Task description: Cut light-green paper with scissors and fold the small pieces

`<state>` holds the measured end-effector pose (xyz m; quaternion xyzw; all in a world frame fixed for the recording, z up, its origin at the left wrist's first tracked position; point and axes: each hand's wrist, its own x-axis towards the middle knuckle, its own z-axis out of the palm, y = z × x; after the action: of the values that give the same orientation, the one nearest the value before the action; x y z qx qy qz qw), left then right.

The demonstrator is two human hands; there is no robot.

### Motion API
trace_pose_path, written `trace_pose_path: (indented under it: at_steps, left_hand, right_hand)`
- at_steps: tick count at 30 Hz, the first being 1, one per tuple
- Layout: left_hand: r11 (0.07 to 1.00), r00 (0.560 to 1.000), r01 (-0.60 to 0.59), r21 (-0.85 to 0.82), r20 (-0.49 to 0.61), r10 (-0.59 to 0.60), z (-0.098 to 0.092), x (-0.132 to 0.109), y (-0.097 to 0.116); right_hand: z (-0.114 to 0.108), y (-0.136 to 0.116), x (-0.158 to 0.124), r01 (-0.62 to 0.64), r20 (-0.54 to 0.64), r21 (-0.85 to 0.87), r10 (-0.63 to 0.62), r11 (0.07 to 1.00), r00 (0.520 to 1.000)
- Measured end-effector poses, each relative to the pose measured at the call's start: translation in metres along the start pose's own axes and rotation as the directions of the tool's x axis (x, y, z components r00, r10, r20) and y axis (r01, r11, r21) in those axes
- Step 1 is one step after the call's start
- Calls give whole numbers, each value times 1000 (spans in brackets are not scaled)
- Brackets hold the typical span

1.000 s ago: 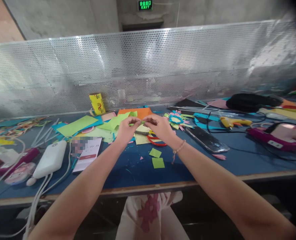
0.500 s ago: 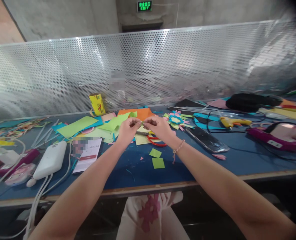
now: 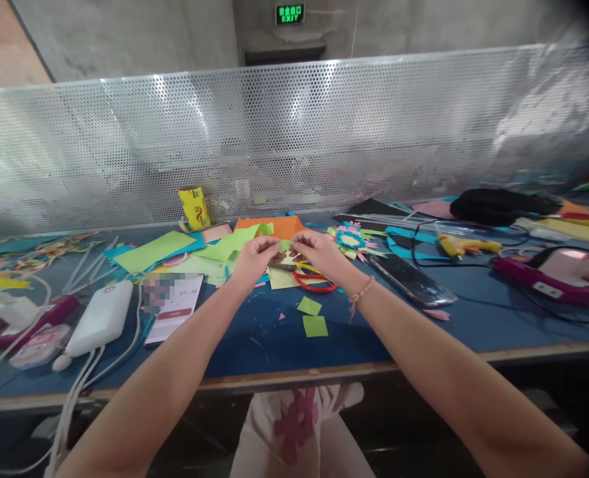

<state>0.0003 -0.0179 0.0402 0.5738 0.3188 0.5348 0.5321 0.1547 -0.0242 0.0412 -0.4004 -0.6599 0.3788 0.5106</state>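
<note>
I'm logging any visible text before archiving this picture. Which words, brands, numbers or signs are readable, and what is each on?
"安全出口 EXIT": the green lit sign on the wall.
"03:3" and a last digit too blurred to be sure of: the screen of the lit phone; part of that screen is pixelated.
Too small to read: the print on the yellow packet and on the phone's red button.

From back here I read lime green on the small paper piece (image 3: 285, 245) and two paper squares (image 3: 315, 326), red and yellow on the looped handles (image 3: 317, 289), orange on a sheet (image 3: 285, 226), turquoise and pink on the paper flower (image 3: 346, 238), deep blue on the tabletop (image 3: 284, 348), and silver patterned with dots on the panel (image 3: 274, 119).
</note>
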Motion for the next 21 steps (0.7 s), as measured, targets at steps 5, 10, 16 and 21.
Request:
trace_pose_path:
  at_steps: [5, 10, 16, 21]
  left_hand:
    - [995, 999, -1, -105, 49, 6, 0, -1, 2]
    - [998, 996, -67, 12, 61, 66, 3, -3, 0]
    - [993, 993, -96, 74, 68, 91, 3, -1, -3]
    - [961, 977, -175, 214, 155, 144, 2, -2, -4]
  right_hand:
    - [-1, 4, 2, -122, 3, 283, 127, 951, 992]
    - [2, 2, 0, -150, 73, 361, 132, 920, 988]
    - [3, -2, -3, -203, 135, 395, 162, 896, 978]
    - [3, -1, -4, -288, 269, 447, 181, 847, 946]
